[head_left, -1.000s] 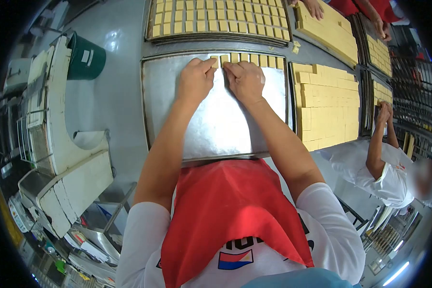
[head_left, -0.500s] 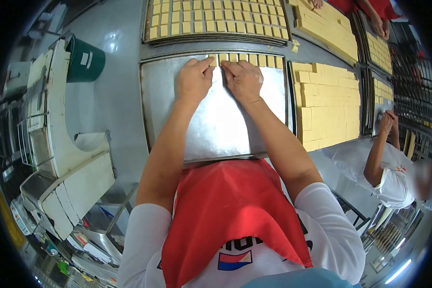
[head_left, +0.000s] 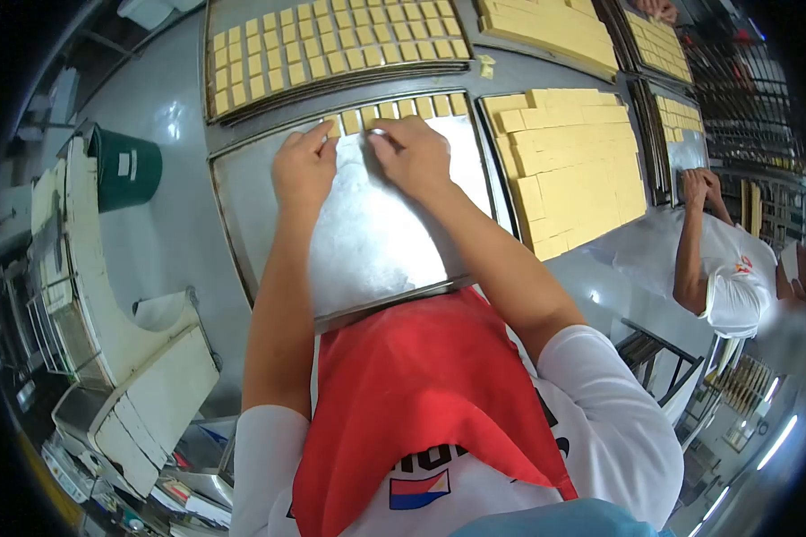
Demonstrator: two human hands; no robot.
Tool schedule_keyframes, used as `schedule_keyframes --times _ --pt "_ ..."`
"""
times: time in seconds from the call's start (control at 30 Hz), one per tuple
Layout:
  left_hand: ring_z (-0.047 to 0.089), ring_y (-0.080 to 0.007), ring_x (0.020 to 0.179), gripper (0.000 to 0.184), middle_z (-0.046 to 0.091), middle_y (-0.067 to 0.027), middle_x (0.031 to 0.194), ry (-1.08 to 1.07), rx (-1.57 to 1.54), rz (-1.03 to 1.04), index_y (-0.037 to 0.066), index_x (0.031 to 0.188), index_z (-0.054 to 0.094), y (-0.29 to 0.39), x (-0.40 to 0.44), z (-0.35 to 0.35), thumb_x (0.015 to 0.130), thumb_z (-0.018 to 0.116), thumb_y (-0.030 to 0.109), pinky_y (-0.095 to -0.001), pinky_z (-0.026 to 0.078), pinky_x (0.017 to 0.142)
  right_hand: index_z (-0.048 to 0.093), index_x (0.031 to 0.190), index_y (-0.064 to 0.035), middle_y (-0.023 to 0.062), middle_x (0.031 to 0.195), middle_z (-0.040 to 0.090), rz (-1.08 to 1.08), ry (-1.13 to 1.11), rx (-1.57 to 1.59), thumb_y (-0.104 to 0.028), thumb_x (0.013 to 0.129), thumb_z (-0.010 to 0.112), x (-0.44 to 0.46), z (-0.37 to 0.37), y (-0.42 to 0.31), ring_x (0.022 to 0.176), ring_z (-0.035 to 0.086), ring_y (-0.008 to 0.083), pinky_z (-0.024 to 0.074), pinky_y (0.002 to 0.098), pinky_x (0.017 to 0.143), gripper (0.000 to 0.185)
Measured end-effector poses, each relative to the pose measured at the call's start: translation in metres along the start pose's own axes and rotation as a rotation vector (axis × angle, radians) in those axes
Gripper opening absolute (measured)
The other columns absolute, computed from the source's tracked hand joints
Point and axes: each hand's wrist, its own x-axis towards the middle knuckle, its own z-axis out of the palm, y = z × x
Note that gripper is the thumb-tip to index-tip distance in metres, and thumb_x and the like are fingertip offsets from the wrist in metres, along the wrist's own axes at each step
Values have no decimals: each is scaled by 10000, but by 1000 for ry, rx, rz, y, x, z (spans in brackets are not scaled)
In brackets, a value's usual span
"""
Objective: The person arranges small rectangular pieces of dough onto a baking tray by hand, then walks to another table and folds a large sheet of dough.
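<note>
Left hand (head_left: 304, 170) pinches yellow block (head_left: 333, 126), aligning row (head_left: 424, 107) at tray's (head_left: 251, 192) twelve o'clock; right hand (head_left: 416, 157) curled alongside, grip unclear. Next move calls for light touch.

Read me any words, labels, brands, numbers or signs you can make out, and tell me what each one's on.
No text reads in full.
Wearer's white shirt: black lettering, cut off by the red cloth apron; below it, a blue-and-red flag emblem.
Dark green bin: white label, too small to read.
Co-worker's white shirt: reddish print, too blurred.
</note>
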Motion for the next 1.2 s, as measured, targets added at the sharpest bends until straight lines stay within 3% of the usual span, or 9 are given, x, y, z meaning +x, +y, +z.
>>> schedule_keyframes --times 0.17,0.27,0.47,0.57,0.63,0.7,0.83,1.03,1.2 --pt "633 -152 693 397 654 -48 820 -58 -143 -76 120 1249 762 0 -5 -1 857 810 83 -314 532 649 790 1052 -87 125 895 721 77 159 36 -201 888 692 5 -93 81 767 695 292 565 406 717 223" --pt "618 -138 654 439 657 -45 871 30 -344 -218 77 1269 731 11 -11 -1 839 821 70 -297 531 623 721 1226 -91 161 1199 697 64 95 -253 -202 899 679 22 -158 159 1126 651 357 529 441 959 348" --pt "609 -103 667 431 659 -54 947 62 -299 -119 27 1273 708 55 -17 11 854 809 41 -270 541 636 667 1324 -104 150 1380 626 -130 -163 -528 -343 895 645 65 -214 250 1318 541 368 389 529 1144 492" --pt "666 -165 712 398 676 -92 967 -1 -411 -10 11 1245 708 102 3 35 861 797 64 -301 560 666 662 1334 -97 138 1379 632 -34 -348 -528 -350 873 628 94 -239 287 1320 545 359 362 574 1154 527" --pt "711 -240 778 382 682 -138 998 -190 -386 89 -6 1223 704 140 26 59 863 792 89 -328 582 706 676 1331 -126 128 1387 630 28 -399 -508 -311 845 634 106 -247 302 1296 562 357 398 516 1145 522" --pt "734 -275 950 380 733 -150 1117 -355 -356 109 48 1255 718 184 52 83 905 766 188 -365 587 846 695 1311 -133 132 1368 642 53 -626 -313 -315 831 644 116 -252 318 1245 595 361 458 456 1094 516" --pt "672 -388 1177 493 697 -210 1280 -428 -79 276 16 1346 646 243 90 168 937 665 292 -452 539 1007 704 1291 -110 160 1312 661 14 -689 -294 -326 814 665 124 -247 312 1194 621 371 501 425 1034 525" --pt "656 -395 1211 481 693 -232 1283 -877 171 107 7 1327 651 309 114 213 884 631 195 -455 532 1026 705 1301 -144 156 1257 654 0 -749 -354 -324 801 680 130 -249 306 1186 619 365 495 457 1036 532" --pt "654 -388 1211 456 691 -236 1277 -865 236 101 14 1289 679 320 119 218 862 628 166 -449 535 1025 685 1322 -191 113 1188 626 29 -813 -344 -271 786 726 132 -245 296 1194 548 366 454 472 1048 543"
